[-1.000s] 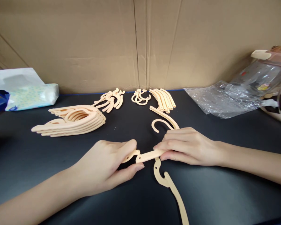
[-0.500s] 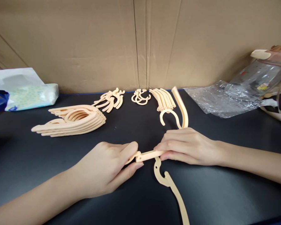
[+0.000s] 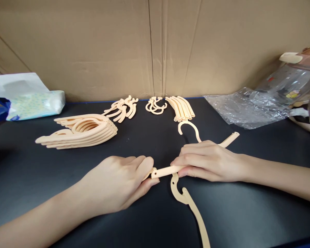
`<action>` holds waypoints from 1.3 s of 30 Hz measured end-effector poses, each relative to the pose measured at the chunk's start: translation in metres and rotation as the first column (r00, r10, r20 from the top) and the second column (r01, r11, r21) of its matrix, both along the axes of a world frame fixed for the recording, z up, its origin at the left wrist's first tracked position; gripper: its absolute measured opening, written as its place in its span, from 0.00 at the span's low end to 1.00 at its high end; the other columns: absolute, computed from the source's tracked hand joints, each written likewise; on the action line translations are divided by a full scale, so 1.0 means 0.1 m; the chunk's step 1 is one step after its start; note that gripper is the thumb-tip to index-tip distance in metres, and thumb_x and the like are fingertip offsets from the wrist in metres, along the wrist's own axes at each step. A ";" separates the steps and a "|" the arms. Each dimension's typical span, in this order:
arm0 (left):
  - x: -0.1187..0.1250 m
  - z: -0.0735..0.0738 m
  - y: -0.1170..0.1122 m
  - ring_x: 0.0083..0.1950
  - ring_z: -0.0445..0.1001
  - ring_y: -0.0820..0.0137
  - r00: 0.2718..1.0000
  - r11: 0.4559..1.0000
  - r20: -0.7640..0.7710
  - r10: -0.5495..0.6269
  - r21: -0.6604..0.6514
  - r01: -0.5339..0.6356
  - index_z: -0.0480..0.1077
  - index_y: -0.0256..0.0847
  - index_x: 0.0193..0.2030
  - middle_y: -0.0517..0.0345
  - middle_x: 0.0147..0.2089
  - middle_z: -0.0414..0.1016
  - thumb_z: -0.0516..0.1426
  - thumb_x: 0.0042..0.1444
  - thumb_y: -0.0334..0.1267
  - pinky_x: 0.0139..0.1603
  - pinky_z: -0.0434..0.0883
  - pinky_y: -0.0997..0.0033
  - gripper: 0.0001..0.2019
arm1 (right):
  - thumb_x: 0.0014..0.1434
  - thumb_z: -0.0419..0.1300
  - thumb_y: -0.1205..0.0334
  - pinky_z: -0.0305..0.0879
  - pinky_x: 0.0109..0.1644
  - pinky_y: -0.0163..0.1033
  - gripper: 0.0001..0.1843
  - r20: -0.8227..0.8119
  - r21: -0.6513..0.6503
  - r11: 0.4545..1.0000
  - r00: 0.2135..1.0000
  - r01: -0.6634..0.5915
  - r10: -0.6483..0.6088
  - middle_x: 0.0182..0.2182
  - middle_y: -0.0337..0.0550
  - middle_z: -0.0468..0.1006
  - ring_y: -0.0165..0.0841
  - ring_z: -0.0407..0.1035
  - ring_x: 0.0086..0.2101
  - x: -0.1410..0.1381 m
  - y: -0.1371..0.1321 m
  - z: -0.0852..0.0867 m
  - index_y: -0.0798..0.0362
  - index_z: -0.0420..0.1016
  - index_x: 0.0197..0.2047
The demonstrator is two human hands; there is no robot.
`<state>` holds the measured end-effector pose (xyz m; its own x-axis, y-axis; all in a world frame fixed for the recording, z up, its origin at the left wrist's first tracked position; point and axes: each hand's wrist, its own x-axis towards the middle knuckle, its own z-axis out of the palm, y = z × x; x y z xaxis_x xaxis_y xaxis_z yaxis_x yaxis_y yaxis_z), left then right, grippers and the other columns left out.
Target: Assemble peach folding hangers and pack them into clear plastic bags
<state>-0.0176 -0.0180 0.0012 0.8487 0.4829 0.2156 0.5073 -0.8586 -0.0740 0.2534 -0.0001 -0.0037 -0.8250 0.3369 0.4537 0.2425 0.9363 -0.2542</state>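
Note:
Pale peach plastic clothes hanger parts are between my two hands. My left hand (image 3: 119,182) is closed in a pinch on a small hanger piece (image 3: 147,174), mostly hidden by the fingers, which meets the end of a short hanger bar (image 3: 166,172). The other end of that bar is gripped by my right hand (image 3: 209,160), fingers closed over it. Behind the right hand a hanger hook (image 3: 196,131) curves up, and a hanger arm (image 3: 229,139) sticks out to the right. Below the bar, a curved notched hanger arm (image 3: 193,210) reaches toward the near edge.
A stack of folded hanger parts (image 3: 80,140) lies at left. Farther back are a pile of curved pieces (image 3: 122,113), several hooks (image 3: 158,113) and a row of arms (image 3: 182,107). A tissue pack (image 3: 36,105), clear plastic bag (image 3: 244,108) and bottle (image 3: 286,82) flank them.
The hanger arm that stood up behind my right hand has swung down to the right. The small piece sits a little more hidden in my left fingers. Both hands have barely moved.

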 end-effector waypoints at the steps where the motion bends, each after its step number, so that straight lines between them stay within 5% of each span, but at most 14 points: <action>1: 0.00 0.00 0.00 0.18 0.63 0.72 1.000 1.000 -0.009 0.000 0.012 0.000 0.50 0.46 0.34 0.68 0.24 0.59 0.40 0.72 0.40 0.20 0.52 0.68 0.13 | 0.72 0.51 0.61 0.65 0.34 0.32 0.12 -0.001 -0.005 1.000 1.000 -0.001 0.001 0.33 0.42 0.78 0.27 0.70 0.32 0.00 0.00 0.00 0.58 0.73 0.47; 21: 0.01 0.02 -0.03 0.19 0.61 0.71 1.000 0.979 0.001 -0.012 0.205 0.011 0.54 0.45 0.32 0.67 0.23 0.58 0.42 0.71 0.37 0.22 0.53 0.66 0.13 | 0.72 0.51 0.60 0.62 0.31 0.31 0.12 0.014 -0.028 1.000 1.000 0.004 -0.004 0.32 0.40 0.76 0.26 0.68 0.30 -0.01 0.01 0.00 0.57 0.73 0.47; 33: -0.02 0.03 -0.01 0.21 0.57 0.72 0.995 0.991 0.064 -0.076 0.116 0.068 0.56 0.43 0.31 0.66 0.23 0.58 0.46 0.69 0.35 0.23 0.52 0.67 0.12 | 0.70 0.55 0.60 0.61 0.30 0.31 0.11 -0.005 -0.020 1.000 1.000 -0.001 0.000 0.31 0.39 0.76 0.25 0.68 0.28 -0.02 0.01 0.00 0.58 0.74 0.44; 39: -0.02 0.11 0.05 0.28 0.59 0.68 0.982 0.981 0.102 -0.160 -0.091 0.169 0.61 0.42 0.31 0.59 0.28 0.63 0.47 0.62 0.29 0.28 0.59 0.66 0.09 | 0.66 0.59 0.51 0.58 0.28 0.31 0.15 -0.051 -0.012 0.996 0.995 0.089 -0.090 0.25 0.35 0.73 0.25 0.64 0.23 -0.01 0.01 -0.01 0.56 0.76 0.39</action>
